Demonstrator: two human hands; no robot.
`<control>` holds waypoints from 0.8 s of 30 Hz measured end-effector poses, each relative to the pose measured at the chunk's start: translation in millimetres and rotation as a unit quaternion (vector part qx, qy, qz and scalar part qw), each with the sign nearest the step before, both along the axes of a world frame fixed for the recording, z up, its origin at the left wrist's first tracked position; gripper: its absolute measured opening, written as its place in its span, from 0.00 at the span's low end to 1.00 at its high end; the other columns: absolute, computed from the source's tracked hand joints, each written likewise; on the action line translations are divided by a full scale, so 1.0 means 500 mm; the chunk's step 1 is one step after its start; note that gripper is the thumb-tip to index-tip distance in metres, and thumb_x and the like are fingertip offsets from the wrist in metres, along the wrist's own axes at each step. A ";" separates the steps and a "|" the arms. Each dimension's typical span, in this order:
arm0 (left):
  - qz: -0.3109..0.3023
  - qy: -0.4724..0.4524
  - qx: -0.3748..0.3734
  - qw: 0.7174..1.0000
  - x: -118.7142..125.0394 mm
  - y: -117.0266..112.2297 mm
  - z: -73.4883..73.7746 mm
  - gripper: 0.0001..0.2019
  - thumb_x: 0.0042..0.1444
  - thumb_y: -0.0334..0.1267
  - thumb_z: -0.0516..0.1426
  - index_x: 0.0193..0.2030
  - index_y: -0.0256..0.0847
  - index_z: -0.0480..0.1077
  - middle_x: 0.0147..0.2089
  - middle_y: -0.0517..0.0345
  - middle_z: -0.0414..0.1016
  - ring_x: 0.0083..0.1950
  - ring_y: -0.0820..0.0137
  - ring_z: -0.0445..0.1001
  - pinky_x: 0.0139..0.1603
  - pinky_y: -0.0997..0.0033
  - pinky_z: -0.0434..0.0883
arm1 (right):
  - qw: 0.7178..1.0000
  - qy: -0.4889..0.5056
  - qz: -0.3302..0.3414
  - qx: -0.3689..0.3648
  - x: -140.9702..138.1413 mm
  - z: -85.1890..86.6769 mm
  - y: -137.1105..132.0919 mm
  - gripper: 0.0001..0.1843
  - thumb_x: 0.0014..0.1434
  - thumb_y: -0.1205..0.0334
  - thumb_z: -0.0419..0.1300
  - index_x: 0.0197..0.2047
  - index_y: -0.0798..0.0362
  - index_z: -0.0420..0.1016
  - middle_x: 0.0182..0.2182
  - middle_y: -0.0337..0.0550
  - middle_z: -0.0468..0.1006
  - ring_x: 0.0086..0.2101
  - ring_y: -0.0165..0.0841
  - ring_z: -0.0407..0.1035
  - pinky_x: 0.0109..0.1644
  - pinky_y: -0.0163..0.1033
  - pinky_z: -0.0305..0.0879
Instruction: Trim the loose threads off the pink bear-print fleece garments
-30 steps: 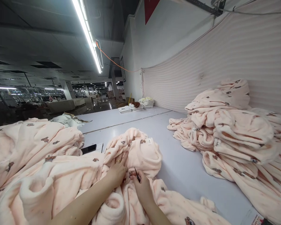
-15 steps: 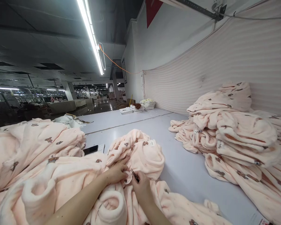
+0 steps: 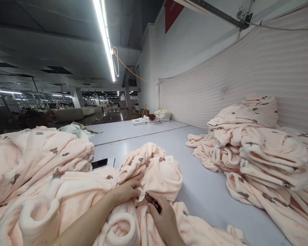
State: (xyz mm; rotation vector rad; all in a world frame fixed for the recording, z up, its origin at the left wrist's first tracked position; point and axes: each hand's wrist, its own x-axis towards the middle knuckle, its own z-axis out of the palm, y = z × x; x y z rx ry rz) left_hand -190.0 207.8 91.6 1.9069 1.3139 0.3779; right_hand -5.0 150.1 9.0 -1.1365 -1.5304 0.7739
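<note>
A pale pink fleece garment with small brown bear prints and a white label lies bunched in front of me. My left hand is closed on its cloth, with the fingertips partly sunk in the folds. Small dark thread snips are gripped in my right hand, their tip pointing up and left at the fabric near my left fingers. Whether the blades touch a thread is too small to tell. A rolled cuff or collar opening of the same fleece sits below my hands.
More pink garments are heaped at the left, and a folded stack stands at the right against a striped cloth curtain. A dark phone lies beside the left heap. Papers sit at the far end of the pale table.
My right hand has shifted slightly right and down, and the snips have turned in it. My left hand stays at the cloth. The view has tilted a little.
</note>
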 end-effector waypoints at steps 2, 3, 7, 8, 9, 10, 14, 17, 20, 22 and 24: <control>0.004 -0.016 -0.013 1.000 0.002 -0.003 0.003 0.08 0.46 0.33 0.53 0.34 0.41 0.71 0.74 0.60 0.38 0.62 0.57 0.65 0.42 0.66 0.75 | 1.000 -0.003 -0.003 0.002 -0.012 0.003 0.003 0.13 0.56 0.64 0.58 0.44 0.49 0.78 0.42 0.45 0.81 0.44 0.41 0.73 0.48 0.41 0.65; 0.006 -0.024 -0.019 0.999 0.003 -0.005 0.006 0.08 0.46 0.33 0.53 0.33 0.41 0.71 0.74 0.60 0.38 0.62 0.58 0.66 0.42 0.66 0.75 | 1.000 -0.003 -0.004 0.001 -0.017 0.006 0.005 0.12 0.57 0.63 0.58 0.43 0.50 0.79 0.41 0.45 0.81 0.42 0.41 0.73 0.47 0.41 0.66; 0.014 -0.051 -0.039 0.998 0.008 -0.018 0.022 0.05 0.45 0.34 0.53 0.29 0.41 0.70 0.74 0.58 0.38 0.61 0.56 0.66 0.42 0.67 0.74 | 1.000 0.001 -0.012 -0.009 -0.025 0.012 0.012 0.12 0.60 0.62 0.55 0.38 0.51 0.80 0.35 0.45 0.82 0.38 0.40 0.74 0.43 0.40 0.67; 0.015 -0.055 -0.041 0.998 0.009 -0.020 0.025 0.05 0.44 0.34 0.53 0.29 0.41 0.69 0.74 0.58 0.38 0.63 0.55 0.64 0.42 0.67 0.74 | 1.000 0.003 -0.012 -0.010 -0.024 0.012 0.012 0.12 0.60 0.61 0.55 0.38 0.51 0.80 0.36 0.45 0.82 0.38 0.40 0.75 0.43 0.40 0.67; 0.017 -0.057 -0.043 0.997 0.010 -0.022 0.028 0.05 0.44 0.34 0.53 0.28 0.41 0.69 0.74 0.57 0.39 0.64 0.54 0.61 0.43 0.66 0.73 | 1.000 0.004 -0.012 -0.011 -0.023 0.012 0.012 0.11 0.59 0.62 0.55 0.38 0.51 0.80 0.36 0.45 0.82 0.39 0.41 0.74 0.44 0.40 0.67; 0.018 -0.060 -0.044 0.997 0.011 -0.023 0.030 0.04 0.43 0.34 0.54 0.28 0.41 0.69 0.74 0.57 0.40 0.66 0.54 0.59 0.45 0.66 0.73 | 1.000 0.005 -0.011 -0.012 -0.022 0.012 0.011 0.11 0.58 0.62 0.56 0.39 0.50 0.80 0.37 0.45 0.82 0.39 0.41 0.74 0.45 0.40 0.67; 0.024 -0.064 -0.036 0.997 0.013 -0.023 0.029 0.05 0.42 0.32 0.54 0.27 0.42 0.70 0.73 0.60 0.44 0.70 0.56 0.50 0.53 0.63 0.68 | 1.000 0.013 -0.010 -0.013 -0.021 0.010 0.007 0.11 0.58 0.62 0.57 0.39 0.50 0.81 0.37 0.45 0.83 0.40 0.42 0.75 0.45 0.41 0.67; 0.023 -0.068 -0.030 0.997 0.012 -0.021 0.025 0.06 0.42 0.32 0.54 0.28 0.42 0.71 0.72 0.59 0.46 0.67 0.56 0.56 0.51 0.63 0.69 | 1.000 0.023 -0.012 -0.009 -0.023 0.010 0.006 0.11 0.58 0.62 0.57 0.39 0.50 0.81 0.37 0.45 0.83 0.39 0.41 0.75 0.45 0.40 0.68; 0.022 -0.071 -0.031 0.997 0.010 -0.023 0.023 0.06 0.43 0.33 0.53 0.29 0.41 0.69 0.73 0.55 0.40 0.55 0.56 0.72 0.41 0.62 0.74 | 0.999 0.034 -0.017 0.002 -0.027 0.007 0.005 0.10 0.57 0.60 0.58 0.38 0.50 0.81 0.36 0.45 0.83 0.38 0.40 0.75 0.44 0.40 0.68; 0.019 -0.062 -0.024 0.998 0.009 -0.027 0.023 0.06 0.44 0.34 0.52 0.29 0.40 0.69 0.73 0.53 0.39 0.52 0.56 0.74 0.38 0.61 0.75 | 0.999 0.045 -0.029 0.008 -0.030 0.003 0.001 0.11 0.58 0.59 0.58 0.36 0.51 0.81 0.33 0.45 0.83 0.36 0.40 0.75 0.41 0.39 0.69; 0.011 -0.039 0.002 0.999 0.011 -0.036 0.022 0.06 0.44 0.33 0.52 0.29 0.41 0.70 0.73 0.54 0.44 0.60 0.54 0.67 0.46 0.59 0.73 | 0.997 0.060 -0.048 0.016 -0.027 0.000 -0.003 0.10 0.57 0.58 0.59 0.35 0.51 0.81 0.31 0.45 0.83 0.34 0.40 0.76 0.39 0.38 0.69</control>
